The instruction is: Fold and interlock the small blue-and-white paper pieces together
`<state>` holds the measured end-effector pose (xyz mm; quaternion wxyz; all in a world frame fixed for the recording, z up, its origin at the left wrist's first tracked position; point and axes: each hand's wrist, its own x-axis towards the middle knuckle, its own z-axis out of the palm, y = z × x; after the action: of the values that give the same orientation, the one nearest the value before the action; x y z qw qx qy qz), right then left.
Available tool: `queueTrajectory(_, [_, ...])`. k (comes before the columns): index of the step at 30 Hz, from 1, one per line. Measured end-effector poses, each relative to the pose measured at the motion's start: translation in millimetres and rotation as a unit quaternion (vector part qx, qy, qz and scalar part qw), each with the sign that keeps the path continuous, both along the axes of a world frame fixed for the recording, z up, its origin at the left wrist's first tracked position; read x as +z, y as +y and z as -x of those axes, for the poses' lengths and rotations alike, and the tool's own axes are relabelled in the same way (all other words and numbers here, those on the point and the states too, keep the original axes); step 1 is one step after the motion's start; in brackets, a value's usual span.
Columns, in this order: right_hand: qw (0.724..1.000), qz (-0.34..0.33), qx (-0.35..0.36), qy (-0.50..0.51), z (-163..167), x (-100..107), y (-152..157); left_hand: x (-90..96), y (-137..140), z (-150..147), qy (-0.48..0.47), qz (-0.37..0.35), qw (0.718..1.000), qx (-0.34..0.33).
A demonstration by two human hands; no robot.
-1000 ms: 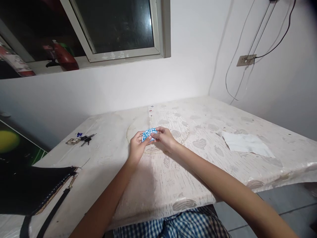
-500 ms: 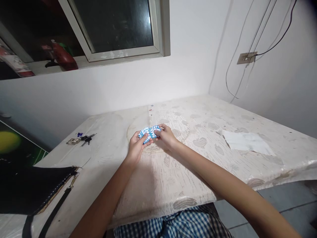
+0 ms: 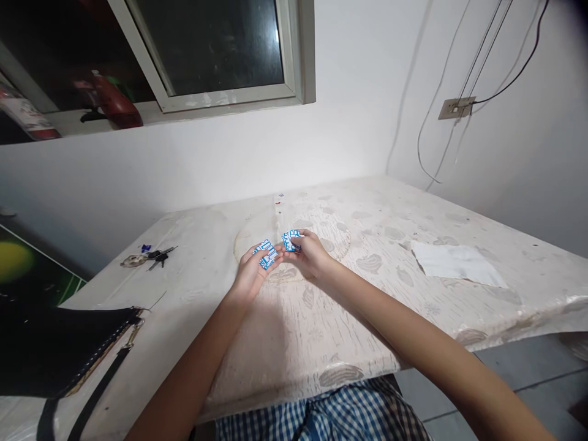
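Observation:
Over the middle of the table, my left hand (image 3: 250,267) grips a stack of blue-and-white patterned cards (image 3: 267,254), thumb on top and fingers beneath. Close beside it, my right hand (image 3: 313,252) pinches a second bunch of the same cards (image 3: 290,239) between thumb and fingers. A narrow gap separates the two bunches, while the fingertips of both hands nearly meet below them. How many cards each hand has cannot be made out.
A patterned cloth covers the table (image 3: 316,331). Keys (image 3: 160,256) lie at the left, behind a black bag (image 3: 68,349) with a strap. A white paper sheet (image 3: 457,263) rests on the right. Cables hang from a wall socket (image 3: 456,108).
The cards were together between both hands; now they are parted into two bunches, one in each hand. The view has shifted very slightly.

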<state>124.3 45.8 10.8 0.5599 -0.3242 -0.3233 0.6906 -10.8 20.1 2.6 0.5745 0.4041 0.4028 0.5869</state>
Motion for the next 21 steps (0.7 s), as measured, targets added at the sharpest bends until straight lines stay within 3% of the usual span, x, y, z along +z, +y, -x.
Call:
queueTrajectory(8, [0.992, 0.024, 0.093, 0.079, -3, -4, 4, -2.2, 3, 1, -0.046, 0.029, 0.998, -0.005])
queueTrajectory(21, [0.999, -0.024, 0.026, 0.011, 0, -11, 7, 5.9, 2, 3, -0.146, 0.114, 0.983, 0.0])
